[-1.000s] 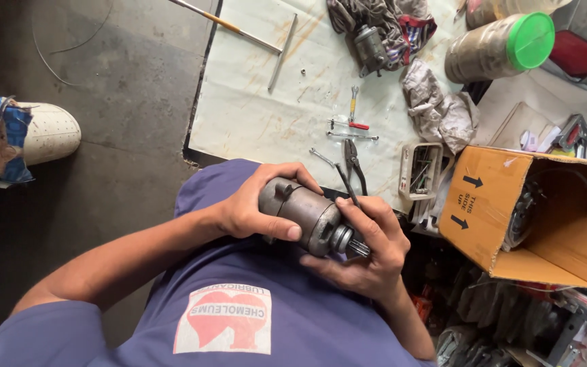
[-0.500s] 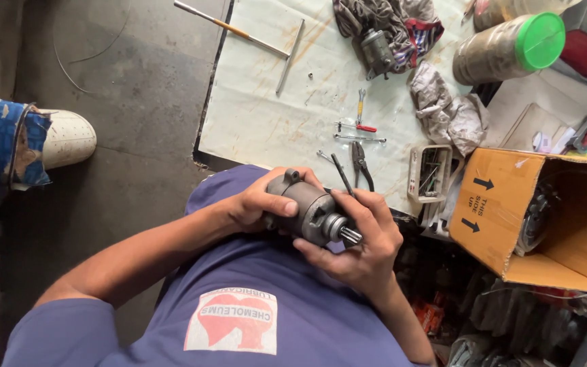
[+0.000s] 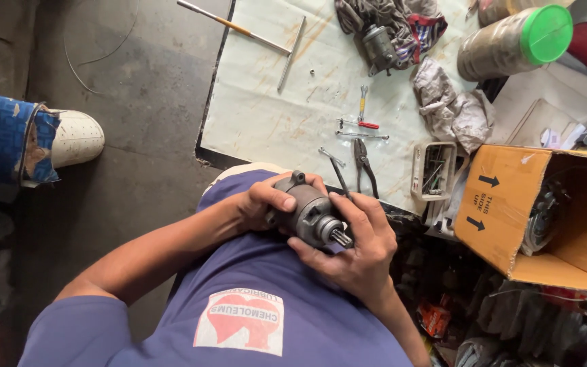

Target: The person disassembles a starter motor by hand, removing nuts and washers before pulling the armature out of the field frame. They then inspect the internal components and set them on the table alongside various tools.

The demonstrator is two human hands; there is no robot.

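- Basically, small grey starter motor [image 3: 310, 214] sits at chest height over the purple shirt [image 3: 253, 299], gripped between both hands, its splined shaft end pointing down-right toward the camera side.
- Left hand [image 3: 270, 200] wraps the rear housing, thumb across the top, fingers curled under; closed on the motor, likely to keep the body from turning.
- Right hand [image 3: 361, 248] cups the shaft end from below, fingers bent up along the front face; also holding the motor, palm beneath so the weight rests in it.
- Motor lies between the two hands, touching both, left at the back and right at the nose; held close to the body, probably for a steady look at the shaft end.
- Just beyond the hands, pliers [image 3: 363, 166] lie on the pale sheet [image 3: 266, 115], near enough to reach, with a red-handled tool [image 3: 361, 124] a little further on.
- Long rod [image 3: 232, 26] and flat metal bar [image 3: 292, 45] lie at the far edge of the sheet, well apart from the hands.
- Second motor part [image 3: 378, 46] rests on a rag pile [image 3: 392, 20] at the top.
- Green-lidded jar [image 3: 514, 42] lies on its side, top right.
- Open cardboard box [image 3: 511, 217] stands right of the hands; small tray of bits [image 3: 435, 170] beside it.
- Another person's white shoe [image 3: 76, 138] on the concrete floor [image 3: 137, 102] at left.
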